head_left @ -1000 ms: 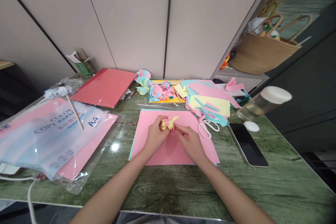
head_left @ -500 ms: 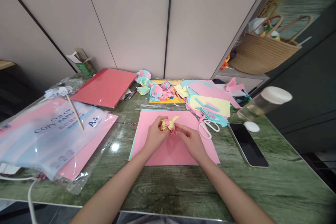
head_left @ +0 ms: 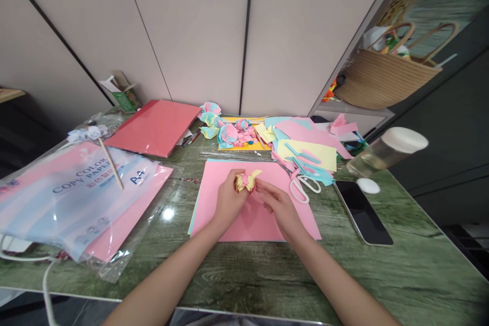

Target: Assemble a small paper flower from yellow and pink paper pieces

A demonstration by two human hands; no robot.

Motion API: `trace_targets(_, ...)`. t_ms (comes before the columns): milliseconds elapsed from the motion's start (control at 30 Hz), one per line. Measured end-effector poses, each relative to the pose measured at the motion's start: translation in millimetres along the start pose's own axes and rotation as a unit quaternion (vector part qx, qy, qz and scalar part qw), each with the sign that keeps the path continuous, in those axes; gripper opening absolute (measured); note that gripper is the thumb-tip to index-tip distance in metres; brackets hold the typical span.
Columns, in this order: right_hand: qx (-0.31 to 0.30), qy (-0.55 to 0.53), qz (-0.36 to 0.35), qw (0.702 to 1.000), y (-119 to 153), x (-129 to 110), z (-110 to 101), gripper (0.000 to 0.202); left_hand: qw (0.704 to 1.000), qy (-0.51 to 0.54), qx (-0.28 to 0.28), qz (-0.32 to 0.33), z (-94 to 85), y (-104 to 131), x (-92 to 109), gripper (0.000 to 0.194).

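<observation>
A small yellow and pink paper flower [head_left: 246, 181] is held above the pink paper sheets [head_left: 237, 224] near the middle of the table. My left hand [head_left: 230, 197] has its fingers wrapped round the flower's left side. At the flower's lower right, the fingertips of my right hand [head_left: 278, 205] touch or nearly touch its edge; whether they grip a petal is too small to tell. White-handled scissors [head_left: 300, 188] lie at the right edge of the sheets, their blades partly over paper scraps.
Paper flowers [head_left: 229, 134] and cut paper [head_left: 321, 155] lie at the back. A phone [head_left: 364, 214] and a lidded cup [head_left: 376, 155] stand or lie on the right. Left are a copy-paper pack [head_left: 84, 188] and a red folder [head_left: 155, 127].
The fingers of my right hand have shifted slightly and curl a little differently beside the flower. The flower has turned slightly in my left hand.
</observation>
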State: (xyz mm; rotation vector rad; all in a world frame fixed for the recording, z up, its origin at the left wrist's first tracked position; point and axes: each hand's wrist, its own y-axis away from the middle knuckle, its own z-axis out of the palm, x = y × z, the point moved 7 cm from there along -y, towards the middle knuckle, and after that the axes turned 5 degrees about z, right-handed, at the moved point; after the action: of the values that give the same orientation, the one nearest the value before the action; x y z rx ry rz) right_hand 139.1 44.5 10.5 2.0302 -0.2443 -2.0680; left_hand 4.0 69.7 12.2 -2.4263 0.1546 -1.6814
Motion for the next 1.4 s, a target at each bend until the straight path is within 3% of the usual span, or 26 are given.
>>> trace_targets(133,-0.012,0.000,-0.022,1.000,3,3,6,0.053,0.998,-0.043,-0.014,0.042,1.7,2,8,0.036)
trace_targets(300,-0.022,0.029,-0.061,0.998,1,4,5,0.050,0.996,-0.070,-0.013,0.061,-0.3,0,14,0.036)
trace_targets(400,-0.021,0.057,-0.072,0.996,-2,0,0,0.045,0.999,-0.028,-0.016,0.028,-2.0,-3,7,0.034)
trace_targets(467,-0.001,0.103,-0.095,0.990,-2,-7,-5,0.039,0.997,0.060,-0.023,-0.041,-1.8,-5,-5,0.036)
trace_targets(600,0.079,0.270,-0.198,0.939,3,-26,-14,0.023,0.933,0.287,-0.096,-0.197,12.2,-2,-23,0.036)
trace_targets(700,0.087,0.331,-0.279,0.897,7,-35,-11,0.017,0.883,0.361,-0.163,-0.253,22.2,5,-22,0.034)
trace_targets(767,0.055,0.332,-0.298,0.893,7,-36,-7,0.014,0.861,0.382,-0.192,-0.273,25.7,9,-21,0.031)
trace_targets(933,0.010,0.251,-0.294,0.922,5,-35,-7,0.012,0.805,0.428,-0.243,-0.331,31.4,18,-22,0.019)
trace_targets(1400,0.040,0.214,-0.341,0.914,15,-29,-1,0.009,0.775,0.460,-0.229,-0.368,33.6,28,-10,0.016)
